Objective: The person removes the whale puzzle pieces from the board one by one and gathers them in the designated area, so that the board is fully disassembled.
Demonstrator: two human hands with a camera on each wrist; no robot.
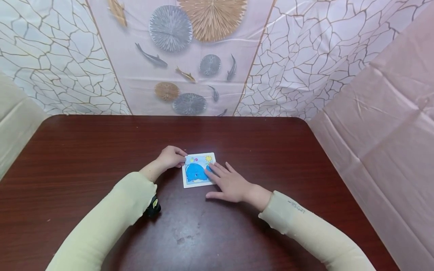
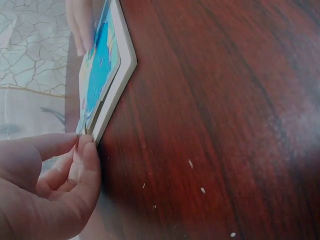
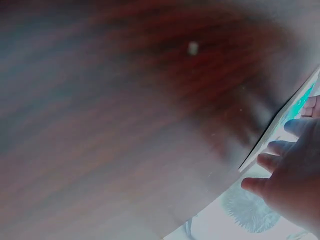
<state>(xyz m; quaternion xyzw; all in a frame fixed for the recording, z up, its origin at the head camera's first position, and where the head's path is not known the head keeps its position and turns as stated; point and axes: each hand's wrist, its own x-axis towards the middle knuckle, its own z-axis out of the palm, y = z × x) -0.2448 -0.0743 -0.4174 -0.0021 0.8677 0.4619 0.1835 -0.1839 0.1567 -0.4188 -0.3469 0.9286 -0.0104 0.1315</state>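
A small square puzzle with a blue whale [image 1: 196, 172] and a sun printed on it lies in a white frame [image 1: 194, 186] on the table. My left hand [image 1: 170, 157] is at its far left corner, and in the left wrist view its thumb and fingers [image 2: 55, 145] pinch the puzzle's corner. There the printed layer stands a little up from the frame, with a dark gap along that edge. From the right, my right hand [image 1: 228, 184] reaches over the puzzle with fingers spread and fairly straight, fingertips on the whale's right side.
The dark red-brown table [image 1: 271, 158] has a few small pale specks on it. Behind it hangs a patterned curtain [image 1: 190, 75], and plain pale cloth [image 1: 379, 131] closes off the right side. A black wrist device [image 1: 153, 207] shows under the left sleeve.
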